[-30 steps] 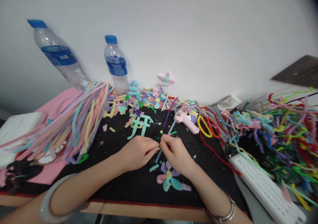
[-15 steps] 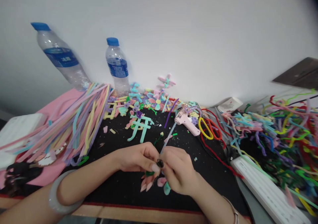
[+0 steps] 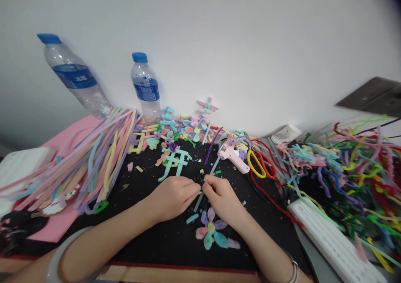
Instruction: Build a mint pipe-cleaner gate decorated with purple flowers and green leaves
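Note:
My left hand (image 3: 177,197) and my right hand (image 3: 222,197) meet fingertip to fingertip over the black mat (image 3: 150,233). Both are closed in a pinch; a speck of green shows between them, but what they hold is mostly hidden. Under the fingers runs a translucent glue stick (image 3: 198,202), leading up to a pink glue gun (image 3: 234,156). Just below my hands lies a flower (image 3: 211,227) with pastel petals and a yellow centre. A short blue piece (image 3: 192,218) rests to its left.
Pastel pipe cleaners (image 3: 103,161) lie bunched at left, and a tangle of brighter ones (image 3: 354,182) is at right. Two water bottles (image 3: 145,88) stand by the wall. A mint lattice piece (image 3: 175,162), yellow and orange loops (image 3: 257,164) and a white power strip (image 3: 332,237) surround the work area.
My hands have moved slightly up the mat, and my left hand has turned with its back upward. The flower below, mostly covered before, now shows fully.

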Action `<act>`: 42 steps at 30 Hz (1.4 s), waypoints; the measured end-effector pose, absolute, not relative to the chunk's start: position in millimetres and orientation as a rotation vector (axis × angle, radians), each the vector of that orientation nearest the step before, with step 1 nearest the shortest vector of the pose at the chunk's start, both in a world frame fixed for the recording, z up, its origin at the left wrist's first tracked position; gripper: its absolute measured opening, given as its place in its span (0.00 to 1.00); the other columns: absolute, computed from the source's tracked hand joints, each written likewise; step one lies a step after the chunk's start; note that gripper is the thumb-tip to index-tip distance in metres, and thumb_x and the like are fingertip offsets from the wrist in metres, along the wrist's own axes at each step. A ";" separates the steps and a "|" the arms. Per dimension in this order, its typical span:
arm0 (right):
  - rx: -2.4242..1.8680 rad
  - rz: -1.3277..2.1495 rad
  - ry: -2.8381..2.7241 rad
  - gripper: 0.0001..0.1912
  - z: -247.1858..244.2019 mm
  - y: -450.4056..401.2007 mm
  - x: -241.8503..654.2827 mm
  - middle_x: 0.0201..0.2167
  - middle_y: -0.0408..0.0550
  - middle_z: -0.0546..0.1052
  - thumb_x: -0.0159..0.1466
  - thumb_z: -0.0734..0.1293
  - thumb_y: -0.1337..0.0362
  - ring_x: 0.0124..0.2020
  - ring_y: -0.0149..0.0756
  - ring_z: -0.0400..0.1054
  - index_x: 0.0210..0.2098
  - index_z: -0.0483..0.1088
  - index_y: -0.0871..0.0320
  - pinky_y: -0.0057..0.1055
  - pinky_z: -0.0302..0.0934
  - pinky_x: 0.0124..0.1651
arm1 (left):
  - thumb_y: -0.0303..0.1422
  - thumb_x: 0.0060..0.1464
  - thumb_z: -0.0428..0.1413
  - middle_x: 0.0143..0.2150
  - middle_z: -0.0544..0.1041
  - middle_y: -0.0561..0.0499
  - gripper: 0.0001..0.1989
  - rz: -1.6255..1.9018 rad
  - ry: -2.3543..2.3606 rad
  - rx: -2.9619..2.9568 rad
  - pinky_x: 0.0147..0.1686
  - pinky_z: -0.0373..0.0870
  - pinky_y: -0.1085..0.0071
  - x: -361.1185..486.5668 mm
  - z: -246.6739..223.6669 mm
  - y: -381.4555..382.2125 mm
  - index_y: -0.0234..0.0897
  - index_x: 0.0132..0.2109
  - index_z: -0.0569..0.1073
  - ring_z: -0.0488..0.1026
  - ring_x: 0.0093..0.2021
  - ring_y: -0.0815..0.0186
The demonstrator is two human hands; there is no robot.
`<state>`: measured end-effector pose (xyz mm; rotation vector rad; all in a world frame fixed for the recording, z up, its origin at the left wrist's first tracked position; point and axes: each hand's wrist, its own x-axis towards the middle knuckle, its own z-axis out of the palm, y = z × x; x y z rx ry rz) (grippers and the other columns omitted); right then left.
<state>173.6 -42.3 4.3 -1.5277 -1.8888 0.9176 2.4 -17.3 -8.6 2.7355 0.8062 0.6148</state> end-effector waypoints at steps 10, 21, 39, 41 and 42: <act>-1.457 0.730 -2.014 0.11 10.9 -45.2 174.1 0.16 0.36 0.55 0.62 0.56 0.71 0.17 0.27 0.49 0.23 0.54 0.56 0.26 0.41 0.22 | 0.26 0.58 0.46 0.23 0.72 0.51 0.14 0.604 0.910 2.516 0.28 0.63 0.74 8.1 -3.2 -16.5 0.35 0.26 0.71 0.69 0.25 0.69; -1.131 0.871 -2.064 0.11 26.9 -54.0 177.4 0.21 0.38 0.59 0.64 0.54 0.70 0.22 0.27 0.53 0.25 0.55 0.56 0.25 0.48 0.26 | 0.38 0.52 0.58 0.20 0.76 0.51 0.13 0.311 0.469 1.255 0.23 0.67 0.76 -0.2 9.9 -2.7 0.32 0.26 0.73 0.71 0.19 0.70; -1.528 0.780 -1.990 0.17 6.1 -45.9 176.8 0.17 0.36 0.54 0.66 0.54 0.66 0.20 0.27 0.50 0.21 0.48 0.56 0.27 0.42 0.25 | 0.27 0.61 0.44 0.25 0.73 0.49 0.16 0.772 0.767 2.611 0.29 0.65 0.72 6.4 -14.1 -21.3 0.33 0.29 0.72 0.70 0.27 0.66; -1.569 0.736 -2.004 0.16 5.2 -46.6 174.5 0.17 0.36 0.54 0.65 0.54 0.66 0.20 0.27 0.49 0.21 0.48 0.56 0.27 0.41 0.25 | 0.27 0.61 0.44 0.26 0.74 0.48 0.16 0.787 0.800 2.660 0.29 0.65 0.72 6.3 -17.1 -22.7 0.33 0.30 0.73 0.70 0.27 0.66; -1.579 0.719 -2.007 0.15 5.0 -46.6 173.5 0.17 0.36 0.54 0.65 0.54 0.67 0.20 0.27 0.49 0.22 0.48 0.56 0.27 0.41 0.25 | 0.27 0.61 0.44 0.26 0.74 0.48 0.15 0.792 0.811 2.678 0.29 0.65 0.71 6.5 -17.9 -23.0 0.33 0.30 0.73 0.70 0.27 0.65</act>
